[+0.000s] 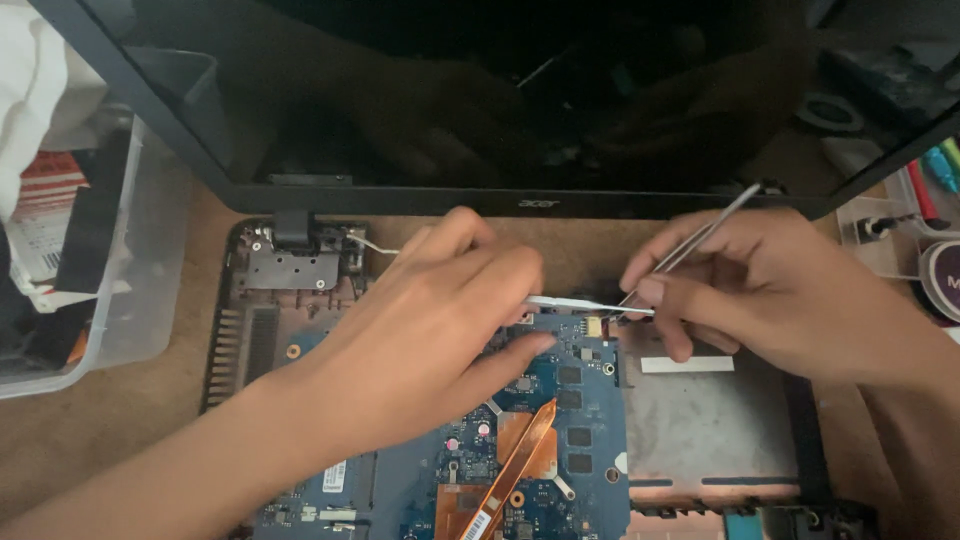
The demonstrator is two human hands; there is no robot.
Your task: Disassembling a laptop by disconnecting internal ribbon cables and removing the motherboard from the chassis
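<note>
A: What lies around the work?

B: An opened laptop base [700, 420] sits on the brown bench [90, 430], its dark screen [480, 90] tilted up behind. One blue circuit board [560, 420] fills the middle, crossed by one copper heat pipe [515, 460]. A clear plastic bin [120, 280] stands at the left edge, well apart. At the right edge some coloured pens [940, 165] and a tray show only in part.

A: Anything in the way?

B: The left hand [430, 330] covers much of the board's upper left, so what lies beneath it is hidden.

A: And the grips?

B: The left hand's grip is closed on one thin white ribbon cable [575, 304] at the board's top edge; its thumb presses down on the board. The right hand [770, 290] is clenched on one pair of metal tweezers [690, 245], whose tips meet the cable just beside a small connector [594, 326].

A: Where is the cable, then?

B: Between the two hands, just above the board's upper edge, lying nearly level.
</note>
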